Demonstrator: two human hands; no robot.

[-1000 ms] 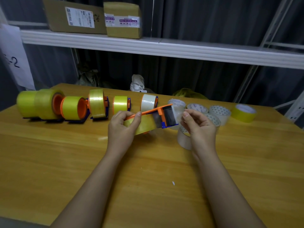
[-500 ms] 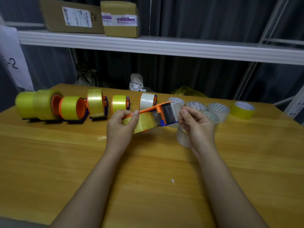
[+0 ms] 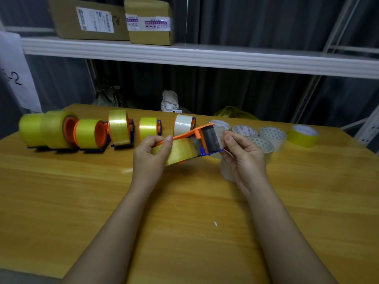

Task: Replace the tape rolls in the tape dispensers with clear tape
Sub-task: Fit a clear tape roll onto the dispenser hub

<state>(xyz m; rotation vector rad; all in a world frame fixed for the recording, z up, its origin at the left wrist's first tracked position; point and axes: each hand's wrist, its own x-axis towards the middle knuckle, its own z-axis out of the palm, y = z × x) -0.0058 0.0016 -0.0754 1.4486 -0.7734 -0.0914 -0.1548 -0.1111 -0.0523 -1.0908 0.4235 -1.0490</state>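
- Our left hand (image 3: 148, 158) still grips the orange dispenser (image 3: 196, 140) above the table (image 3: 61, 191), yellow tape (image 3: 178, 149) loaded.
- Our right hand (image 3: 244, 154) has closed in, pinching the tape end at its blade; the clear rolls (image 3: 268, 136) wait behind.

The held dispenser (image 3: 202, 138) is orange with a blue edge and carries yellow tape (image 3: 180, 149). Yellow rolls (image 3: 86, 133) on orange hubs line the honey-coloured wooden worktop (image 3: 61, 201). One mounted roll (image 3: 183, 125) is milky white. Loose clear rolls (image 3: 271, 135) show white cores printed with small green triangles. A shelf (image 3: 205, 57) is white.
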